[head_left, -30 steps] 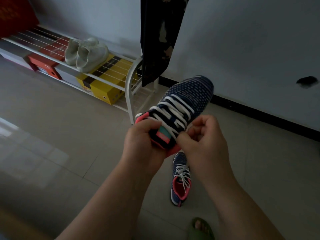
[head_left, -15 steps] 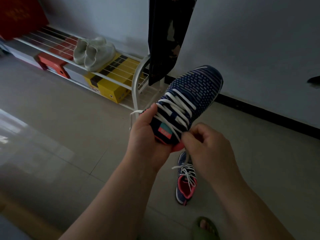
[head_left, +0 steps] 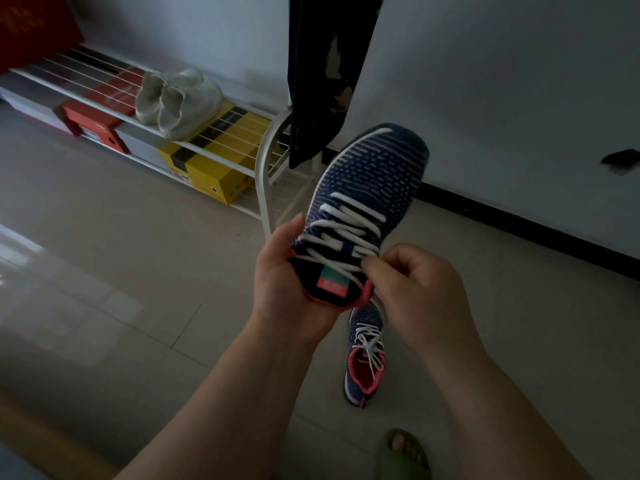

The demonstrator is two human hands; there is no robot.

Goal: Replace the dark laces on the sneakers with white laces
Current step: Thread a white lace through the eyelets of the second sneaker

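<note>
A navy knit sneaker [head_left: 372,171] with a pink collar is held up in the air, toe pointing away. White laces [head_left: 343,230] cross its eyelets. My left hand [head_left: 282,285] grips the heel and left side from below. My right hand [head_left: 415,289] pinches the white lace at the top right eyelet beside the tongue. The second navy sneaker [head_left: 363,355] lies on the floor below, with white laces loosely threaded. No dark lace is in view.
A white wire shoe rack [head_left: 263,161] stands along the wall with pale shoes [head_left: 176,102] on top and yellow [head_left: 211,168] and red boxes under it. Dark cloth [head_left: 322,71] hangs behind the held sneaker. My foot in a green slipper [head_left: 403,455] is at the bottom.
The held sneaker rose and its toe tilted further up and away. My right hand moved from the tongue to the right side of the laces. My left thumb shifted up along the sneaker's left side.
</note>
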